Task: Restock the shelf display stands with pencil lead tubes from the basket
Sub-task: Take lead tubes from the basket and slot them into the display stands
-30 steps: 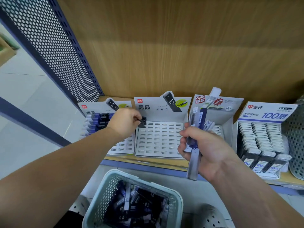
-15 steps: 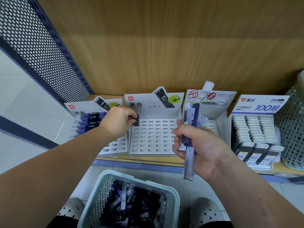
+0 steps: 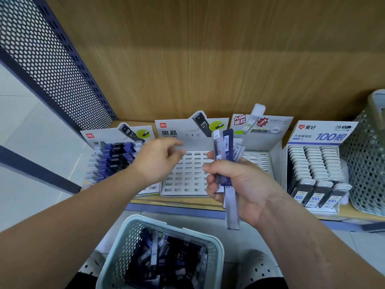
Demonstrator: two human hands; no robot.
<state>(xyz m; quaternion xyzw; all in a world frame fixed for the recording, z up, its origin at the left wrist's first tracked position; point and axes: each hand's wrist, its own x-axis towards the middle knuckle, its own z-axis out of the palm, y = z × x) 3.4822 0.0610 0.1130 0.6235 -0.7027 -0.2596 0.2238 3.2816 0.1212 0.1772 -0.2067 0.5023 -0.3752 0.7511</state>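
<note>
Matt wood-grain back panel [image 3: 208,59], perforated dark metal side screen [image 3: 41,55]. White display stands [image 3: 185,172] look like smooth card; the tubes [image 3: 226,147] glossy plastic, the basket [image 3: 116,257] pale perforated plastic.

- A stationery shop, judging by the stock.
- A wooden shelf [image 3: 183,202] with a wood-grain back panel [image 3: 208,69] and a perforated metal side panel [image 3: 52,65], as in retail shelving.
- Slotted card stands [image 3: 187,178] in a row, each with a printed brand header [image 3: 175,131].
- A box [image 3: 325,135] marked "100", packed with identical packs.
- A basket [image 3: 133,232] of loose lead tubes [image 3: 173,259] below the shelf.
</note>
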